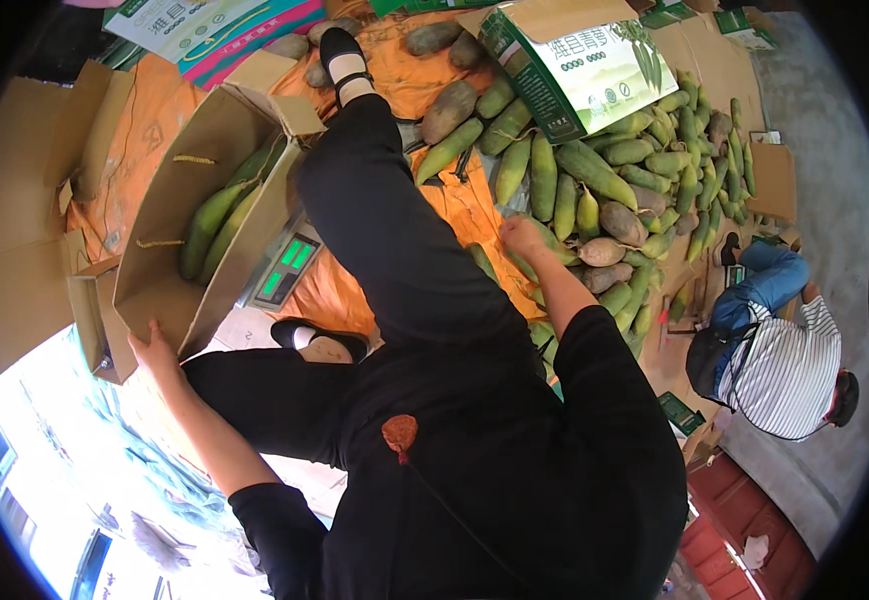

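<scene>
Green radishes [209,228] in an open carton [159,270], the left hand [156,352] at its rim, the right hand [522,236] by a heap [619,185].
At least two radishes lie lengthwise inside the carton; the left hand touches its near corner, though I cannot tell whether it pinches the cardboard. The right hand's fingers are curled at the heap's left side; whether they hold a radish is unclear. A scale [288,270] with a lit green display shows right beside the carton. A green-and-white box [594,72] stands at the heap's far side; at far right sits a person [779,365] in stripes.
</scene>
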Available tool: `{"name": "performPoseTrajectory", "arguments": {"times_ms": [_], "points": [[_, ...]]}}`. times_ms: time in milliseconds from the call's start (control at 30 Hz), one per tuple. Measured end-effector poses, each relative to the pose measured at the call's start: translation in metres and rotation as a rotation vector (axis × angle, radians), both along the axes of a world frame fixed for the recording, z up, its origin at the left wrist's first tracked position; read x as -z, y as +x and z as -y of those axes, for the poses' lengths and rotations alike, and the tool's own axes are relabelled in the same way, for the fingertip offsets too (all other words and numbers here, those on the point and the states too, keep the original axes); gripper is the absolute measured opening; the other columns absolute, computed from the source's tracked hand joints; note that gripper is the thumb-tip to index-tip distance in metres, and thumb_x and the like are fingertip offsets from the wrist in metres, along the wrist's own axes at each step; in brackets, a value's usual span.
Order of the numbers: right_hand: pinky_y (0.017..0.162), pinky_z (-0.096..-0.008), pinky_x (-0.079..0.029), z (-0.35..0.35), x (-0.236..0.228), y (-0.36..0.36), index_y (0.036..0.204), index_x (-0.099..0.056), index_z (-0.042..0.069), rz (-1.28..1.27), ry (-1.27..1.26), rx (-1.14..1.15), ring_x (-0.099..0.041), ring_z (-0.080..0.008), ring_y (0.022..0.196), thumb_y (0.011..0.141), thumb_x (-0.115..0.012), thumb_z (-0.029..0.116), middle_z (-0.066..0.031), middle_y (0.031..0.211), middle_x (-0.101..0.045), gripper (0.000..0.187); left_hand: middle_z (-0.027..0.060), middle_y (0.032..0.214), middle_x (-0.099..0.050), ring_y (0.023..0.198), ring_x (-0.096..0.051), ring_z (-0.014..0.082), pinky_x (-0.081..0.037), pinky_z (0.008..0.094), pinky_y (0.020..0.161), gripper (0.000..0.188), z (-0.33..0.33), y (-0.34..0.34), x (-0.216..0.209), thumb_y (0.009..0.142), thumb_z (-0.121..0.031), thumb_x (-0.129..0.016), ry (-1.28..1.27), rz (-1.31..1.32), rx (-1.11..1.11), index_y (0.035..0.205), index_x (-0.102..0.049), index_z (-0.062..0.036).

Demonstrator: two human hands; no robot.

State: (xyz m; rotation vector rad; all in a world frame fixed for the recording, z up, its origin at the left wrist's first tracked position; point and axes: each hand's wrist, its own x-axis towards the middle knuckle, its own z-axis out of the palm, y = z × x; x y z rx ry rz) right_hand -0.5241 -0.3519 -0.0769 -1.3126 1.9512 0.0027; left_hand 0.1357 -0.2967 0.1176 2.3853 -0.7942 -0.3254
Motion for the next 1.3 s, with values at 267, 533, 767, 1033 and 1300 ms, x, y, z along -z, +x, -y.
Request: {"name": "performPoseTrajectory", "arguments": {"times_ms": [267,533,767,1033,1300], "points": [[0.065,-0.0350,-0.050,0.061,-0.008,0.088,0.095,-0.064,0.003,0.101,-0.174,-0.227,-0.064,-0.0239,0.075,0.078,-0.059,0.014,-0.0125,0.084,-0.066,0.020,0.0194,0.117,-0.055,0.103,-0.055,0.0286,-0.045,0.0364,0.088,0.048,-0.004,-0.005,-0.011,0.084,-0.018,-0.063,0.055,0.033,-0.014,0.123,-0.045,0.0032],[0.050,-0.0300,-0.046,0.103,0.008,0.169,0.106,-0.055,0.009,0.642,0.275,0.545,-0.059,-0.0163,0.062,0.081,-0.060,0.012,-0.0044,0.085,-0.059,0.026,0.0190,0.114,-0.056,0.101,-0.056,0.0284,-0.045,0.0364,0.086,0.046,-0.003,-0.016,-0.023,0.084,-0.018,-0.063,0.066,0.017,-0.062,0.121,-0.046,0.0034],[0.059,-0.0371,-0.049,0.121,0.041,0.169,0.099,-0.056,0.006,0.934,0.316,0.941,-0.059,-0.0195,0.073,0.079,-0.064,0.012,-0.0069,0.088,-0.060,0.022,0.0184,0.111,-0.057,0.098,-0.057,0.0275,-0.046,0.0362,0.084,0.041,-0.005,-0.019,-0.024,0.084,-0.014,-0.062,0.016,-0.002,-0.092,0.119,-0.047,0.0012],[0.039,-0.0265,-0.027,0.126,0.037,0.163,0.076,-0.054,0.013,0.863,0.275,1.191,-0.035,-0.0108,0.042,0.078,-0.072,0.028,0.0028,0.055,-0.040,0.024,0.0178,0.104,-0.060,0.096,-0.057,0.0282,-0.044,0.0359,0.085,0.032,0.003,-0.035,-0.036,0.085,-0.010,-0.059,0.048,0.061,-0.133,0.114,-0.050,0.0010],[0.040,-0.0267,-0.028,0.095,0.025,0.067,0.079,-0.053,0.015,1.014,0.268,0.950,-0.037,-0.0099,0.044,0.083,-0.063,0.036,0.0044,0.057,-0.043,0.024,0.0219,0.103,-0.059,0.097,-0.057,0.0362,-0.044,0.0401,0.083,0.030,0.010,-0.037,-0.029,0.084,-0.010,-0.057,-0.026,0.021,-0.058,0.111,-0.050,0.0005]]}}
